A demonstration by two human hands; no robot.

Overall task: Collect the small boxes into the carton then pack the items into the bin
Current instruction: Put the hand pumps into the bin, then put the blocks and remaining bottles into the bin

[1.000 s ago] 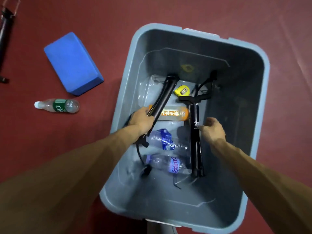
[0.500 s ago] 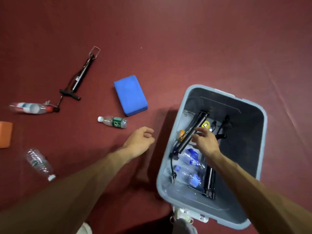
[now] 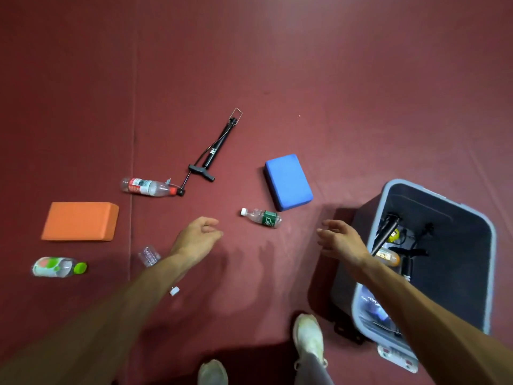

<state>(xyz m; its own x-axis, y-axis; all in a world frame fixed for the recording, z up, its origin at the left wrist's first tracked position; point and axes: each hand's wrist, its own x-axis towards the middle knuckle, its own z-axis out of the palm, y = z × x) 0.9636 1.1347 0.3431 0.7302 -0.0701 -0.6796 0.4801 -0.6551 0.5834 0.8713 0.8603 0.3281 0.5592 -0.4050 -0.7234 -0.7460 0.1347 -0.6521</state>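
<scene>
Head view, compared against 0.5 s ago. The view has swung left: the grey bin (image 3: pixel 491 245) now sits at the right edge, and more of the red floor (image 3: pixel 305 79) is exposed.

Right hand (image 3: pixel 341 243): out of the bin, now over the floor just left of the bin wall. Fingers loosely spread, grip wide, holding nothing.

Left hand (image 3: pixel 198 240): over the floor, fingers half curled, grip open and empty. It is near the green-label bottle (image 3: pixel 262 218), not touching it.

Bin contents unchanged: black pump (image 3: pixel 384 236), yellow tape measure (image 3: pixel 394 235), orange-capped bottle (image 3: pixel 388 257), blurred bottles at the near end.

On the floor: blue block (image 3: pixel 288 182) just beyond the green-label bottle; second pump (image 3: pixel 213 151); red-label bottle (image 3: pixel 148 187) at its hose end; orange block (image 3: pixel 80 221), now fully in view; green-capped bottle (image 3: pixel 58 266), newly in view; clear bottle (image 3: pixel 150 255), partly hidden behind the left forearm.
</scene>
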